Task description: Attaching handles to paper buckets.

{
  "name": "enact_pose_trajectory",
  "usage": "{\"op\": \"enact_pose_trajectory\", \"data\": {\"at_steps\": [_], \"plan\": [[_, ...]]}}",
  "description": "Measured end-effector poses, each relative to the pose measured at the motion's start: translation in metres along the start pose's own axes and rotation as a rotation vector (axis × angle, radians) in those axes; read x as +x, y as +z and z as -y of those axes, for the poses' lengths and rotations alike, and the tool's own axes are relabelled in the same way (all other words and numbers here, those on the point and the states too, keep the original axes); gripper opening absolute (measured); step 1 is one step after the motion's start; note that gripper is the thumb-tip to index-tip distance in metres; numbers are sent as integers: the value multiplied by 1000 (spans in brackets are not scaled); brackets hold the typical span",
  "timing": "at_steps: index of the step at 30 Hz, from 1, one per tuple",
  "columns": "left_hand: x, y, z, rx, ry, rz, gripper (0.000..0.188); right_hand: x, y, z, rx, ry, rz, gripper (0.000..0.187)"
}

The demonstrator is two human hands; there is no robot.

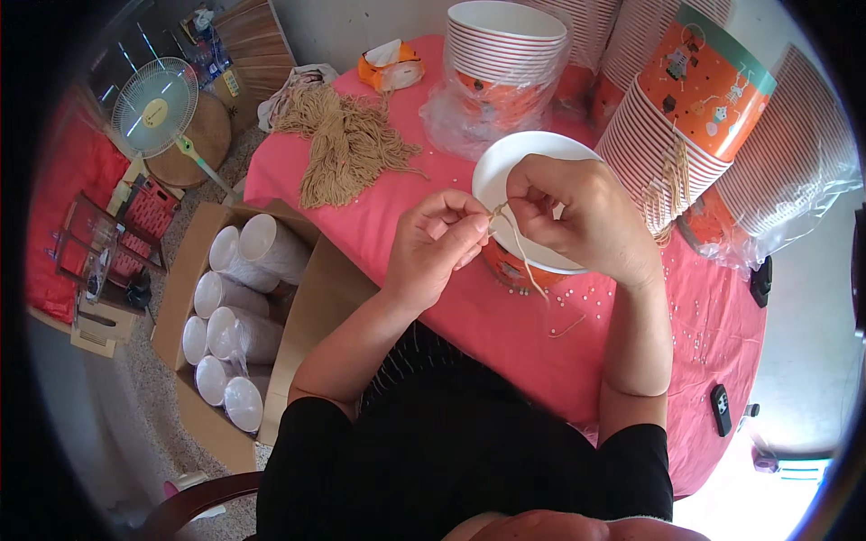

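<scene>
The left hand and right hand each pinch a thin tan cord between thumb and forefinger, fingertips nearly meeting, with a loose end dangling toward the wearer. They work above the near left part of a white-lined orange paper bucket, which serves as the landmark here; whether either hand touches it, I cannot tell. The bucket stands on a round table covered by a creased pink tablecloth. Pale bead-like specks lie scattered in front of the bucket and to its right. Left of the bucket spreads a heap of tan strands, with an orange soft pack beyond it. Directly behind the bucket is a plastic-wrapped stack of similar buckets; to its right leans a tilted stack, tan strands hanging down its side. A black remote lies at the table's edge, nearer the wearer than the bucket and to its right. Well left of the bucket, on a speckled floor, a cardboard box holds white cup sleeves. Farther left and beyond stands a fan.
</scene>
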State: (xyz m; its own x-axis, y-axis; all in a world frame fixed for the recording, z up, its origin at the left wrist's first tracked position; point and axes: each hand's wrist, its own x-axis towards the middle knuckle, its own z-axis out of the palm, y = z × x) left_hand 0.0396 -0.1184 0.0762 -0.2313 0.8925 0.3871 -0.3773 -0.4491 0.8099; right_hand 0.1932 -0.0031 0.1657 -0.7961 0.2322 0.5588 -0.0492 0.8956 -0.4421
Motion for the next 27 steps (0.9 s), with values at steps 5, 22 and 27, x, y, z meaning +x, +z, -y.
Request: {"op": "enact_pose_trajectory", "data": {"at_steps": [5,22,27], "plan": [[0,0,1,-53,5,24,10,0,0,-2,27,-8,12,8],[-3,-3,5,47,40,30,10,-1,-10,1,-51,-60,4,11],[-3,0,-3,83,60,30,12,0,-7,2,-27,-65,-32,12]]}}
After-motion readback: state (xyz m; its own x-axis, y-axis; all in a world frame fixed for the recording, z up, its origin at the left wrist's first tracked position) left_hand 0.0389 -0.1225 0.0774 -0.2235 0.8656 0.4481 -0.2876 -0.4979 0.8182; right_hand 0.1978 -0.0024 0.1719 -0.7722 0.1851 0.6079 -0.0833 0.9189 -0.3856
